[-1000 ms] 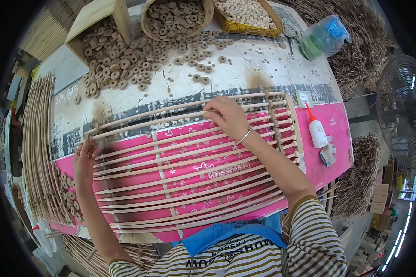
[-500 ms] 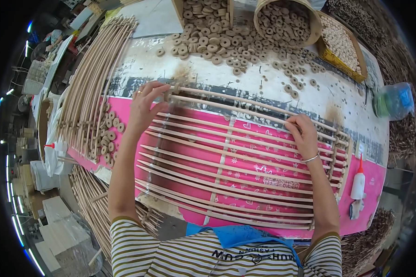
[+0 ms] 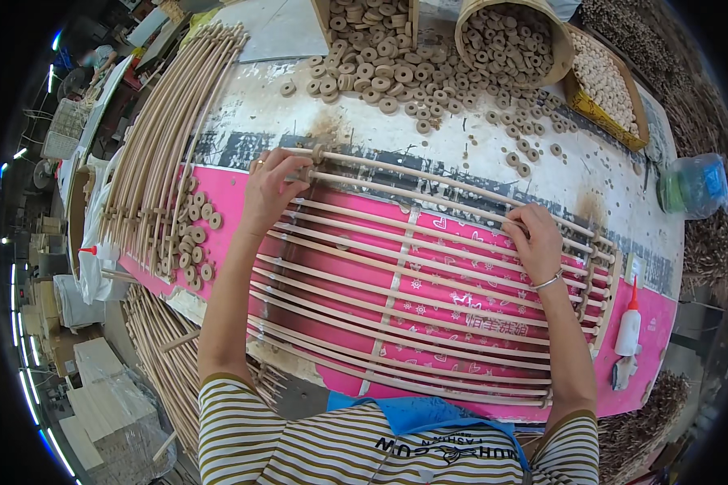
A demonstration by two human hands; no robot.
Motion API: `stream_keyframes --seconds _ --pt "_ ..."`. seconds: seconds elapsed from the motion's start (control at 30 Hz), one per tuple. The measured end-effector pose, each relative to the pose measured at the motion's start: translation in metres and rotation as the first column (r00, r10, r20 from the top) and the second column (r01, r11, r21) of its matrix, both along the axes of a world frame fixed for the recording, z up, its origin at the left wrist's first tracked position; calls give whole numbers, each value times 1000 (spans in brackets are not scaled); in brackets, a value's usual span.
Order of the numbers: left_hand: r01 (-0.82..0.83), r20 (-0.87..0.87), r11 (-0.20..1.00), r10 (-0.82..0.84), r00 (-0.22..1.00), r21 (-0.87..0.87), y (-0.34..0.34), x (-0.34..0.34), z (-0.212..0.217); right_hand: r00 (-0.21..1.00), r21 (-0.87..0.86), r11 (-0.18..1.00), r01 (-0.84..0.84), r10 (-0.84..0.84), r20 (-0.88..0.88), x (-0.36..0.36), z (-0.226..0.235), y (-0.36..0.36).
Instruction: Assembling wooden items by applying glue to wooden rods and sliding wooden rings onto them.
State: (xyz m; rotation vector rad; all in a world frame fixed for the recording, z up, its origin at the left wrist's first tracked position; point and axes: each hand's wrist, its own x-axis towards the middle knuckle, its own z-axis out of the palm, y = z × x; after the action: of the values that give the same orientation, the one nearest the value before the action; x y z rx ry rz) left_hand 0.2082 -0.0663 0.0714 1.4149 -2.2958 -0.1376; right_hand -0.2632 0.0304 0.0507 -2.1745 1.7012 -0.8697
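Observation:
Across the pink sheet [image 3: 332, 356] lie several long, thin wooden rods [image 3: 429, 260], side by side, their right ends meeting a wooden end strip [image 3: 608, 299] with rings strung along it. My left hand [image 3: 277, 190] is closed at the left end of the second rod from the far side, beside a small wooden ring [image 3: 318, 152] on the farthest rod. Its fingertips partly hide that rod end. Toward the right, my right hand [image 3: 535, 238] pinches one of the far rods between thumb and fingers, a bracelet [image 3: 549, 280] on its wrist.
Loose wooden rings [image 3: 380, 73] spill from a box and a tipped round tub [image 3: 514, 44] at the back. A yellow tray of pale beads [image 3: 607, 81] stands back right. At right is a red-tipped glue bottle [image 3: 628, 323]. Rods with rings [image 3: 166, 137] lie bundled at left.
The fingers of my left hand have curled in closer around the rod end, and the hand has shifted slightly. My right hand stays on its rod. The whole view has shifted a little.

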Motion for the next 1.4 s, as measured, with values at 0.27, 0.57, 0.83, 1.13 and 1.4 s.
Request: stream_keyframes --seconds 0.27,0.57,0.83,1.13,1.4 --pt "-4 43 1000 4 999 -14 -2 -7 -5 987 -162 987 -20 -6 -159 1 1 -2" --pt "14 -162 998 -23 987 -59 -62 -46 9 994 -177 979 104 -107 -9 -4 23 7" --pt "-305 123 952 299 946 37 -157 -138 -27 998 -80 995 55 -51 47 -11 35 24" --pt "-302 111 949 310 944 -86 -172 -136 -33 992 -11 998 57 -55 113 -16 35 29" --pt "-82 -525 956 224 821 280 -83 -27 20 986 13 989 -150 149 79 3 14 30"
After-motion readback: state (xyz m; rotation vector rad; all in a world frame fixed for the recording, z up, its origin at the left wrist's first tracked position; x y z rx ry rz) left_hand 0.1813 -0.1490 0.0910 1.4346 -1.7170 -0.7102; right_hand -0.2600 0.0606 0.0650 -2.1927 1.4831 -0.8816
